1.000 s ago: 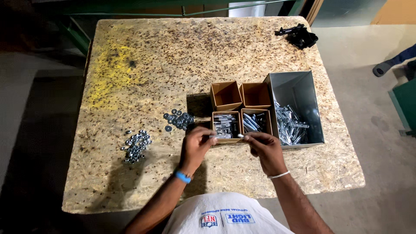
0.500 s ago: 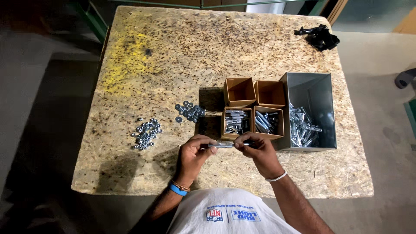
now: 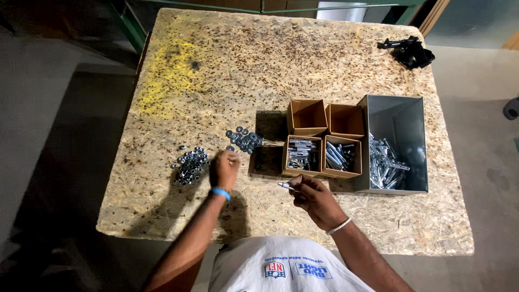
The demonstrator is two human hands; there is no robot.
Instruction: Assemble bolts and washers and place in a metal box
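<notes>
One broad bench point(image 3: 346, 59) of speckled chipboard, with a yellow stain on its far left part, carried everything. Largest on it was a grey metal bin point(image 3: 397, 116), open at the top, with a loose heap of long bolts point(image 3: 385, 165) at its near end. Touching the bin's left wall stood four small cardboard boxes point(image 3: 323, 138) in a block: the two far from the person were empty, the two nearer ones held bolts laid side by side. A black tool or clamp point(image 3: 410, 51) lay well beyond the bin, at the bench's far corner.

Left of the boxes sat a small scatter of washers point(image 3: 246, 139), and further left again, well apart from the bin, a pile of nuts point(image 3: 190, 164).

The left hand point(image 3: 224, 168), with a blue band at the wrist, lay between those two heaps, fingers curled down onto the bench just beside the washers; whether it had pinched anything could not be told. The right hand point(image 3: 313, 199) was held just in front of the near boxes, grasping a single bolt point(image 3: 286, 186) by one end, the other end pointing left.

The bolt was held only at its tip, so a slack grip could have let it drop and roll. A sweeping left hand might also have scattered or mixed the two heaps.
</notes>
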